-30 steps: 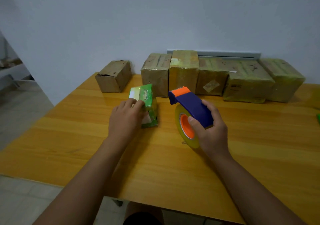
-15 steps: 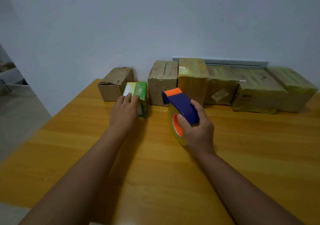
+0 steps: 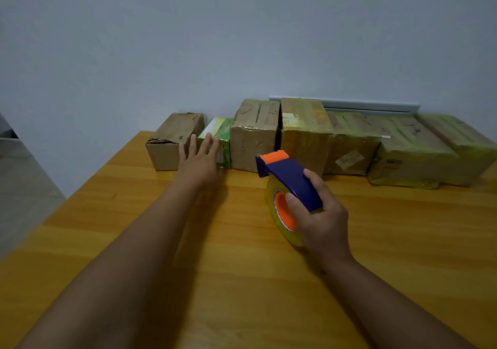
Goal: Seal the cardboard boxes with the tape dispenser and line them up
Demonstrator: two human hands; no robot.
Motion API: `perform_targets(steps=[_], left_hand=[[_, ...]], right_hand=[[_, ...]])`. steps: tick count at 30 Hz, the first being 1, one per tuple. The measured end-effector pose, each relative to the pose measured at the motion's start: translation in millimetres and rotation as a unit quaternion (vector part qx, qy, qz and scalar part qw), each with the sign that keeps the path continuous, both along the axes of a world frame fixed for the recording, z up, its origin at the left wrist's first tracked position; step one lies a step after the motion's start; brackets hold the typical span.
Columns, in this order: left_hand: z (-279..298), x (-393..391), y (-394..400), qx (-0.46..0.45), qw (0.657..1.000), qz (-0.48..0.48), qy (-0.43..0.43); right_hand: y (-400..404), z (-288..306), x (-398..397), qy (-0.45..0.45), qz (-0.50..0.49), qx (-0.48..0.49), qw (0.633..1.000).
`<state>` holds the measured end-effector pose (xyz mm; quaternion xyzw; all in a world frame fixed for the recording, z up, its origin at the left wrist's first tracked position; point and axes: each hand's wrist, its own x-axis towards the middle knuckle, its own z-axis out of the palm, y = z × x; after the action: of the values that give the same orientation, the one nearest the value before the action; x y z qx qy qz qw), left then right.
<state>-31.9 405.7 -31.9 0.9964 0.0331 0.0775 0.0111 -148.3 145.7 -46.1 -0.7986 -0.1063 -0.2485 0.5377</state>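
A small green box [image 3: 223,136] stands in the row at the back of the table, between a plain brown box [image 3: 174,138] on its left and a taped brown box [image 3: 254,136] on its right. My left hand [image 3: 200,160] has straight, spread fingers that touch the green box's front. My right hand [image 3: 320,219] grips a blue tape dispenser [image 3: 289,178] with an orange tip and a roll of clear tape, held just above the table in front of the row.
Several more taped boxes [image 3: 403,147] continue the row to the right along the grey wall. The wooden table [image 3: 242,281] ends at its left edge near the plain box, with floor beyond.
My left hand has pushed the green box back from mid-table into the gap in the row, and its fingers have straightened. My right hand with the dispenser has stayed about where it was.
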Motion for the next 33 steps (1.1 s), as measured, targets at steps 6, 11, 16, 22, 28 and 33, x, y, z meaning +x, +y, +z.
perform_targets(steps=[6, 11, 16, 22, 28, 33], left_hand=[[-2.4, -0.7, 24.9, -0.065, 0.988, 0.017, -0.142], [-2.5, 6.0, 55.4, -0.122, 0.978, 0.133, -0.104], [-6.1, 2.0, 63.1, -0.099, 0.980, 0.133, -0.107], [-0.8, -31.4, 52.5, -0.045, 0.982, 0.148, -0.106], [2.1, -99.5, 34.8, -0.022, 0.978, 0.187, -0.094], [-1.5, -161.5, 6.2, -0.028, 0.978, 0.172, -0.111]], right_hand=[[1.1, 0.7, -1.9, 0.008, -0.002, -0.002, 1.000], [0.8, 0.3, -1.3, 0.018, -0.007, 0.001, 1.000], [1.8, 1.3, -2.3, 0.016, -0.014, -0.003, 1.000], [2.4, 1.8, -2.4, 0.014, -0.015, 0.001, 1.000], [2.1, 8.2, -7.9, 0.018, -0.010, 0.005, 1.000], [-3.6, 12.7, -21.1, 0.031, 0.005, 0.023, 0.999]])
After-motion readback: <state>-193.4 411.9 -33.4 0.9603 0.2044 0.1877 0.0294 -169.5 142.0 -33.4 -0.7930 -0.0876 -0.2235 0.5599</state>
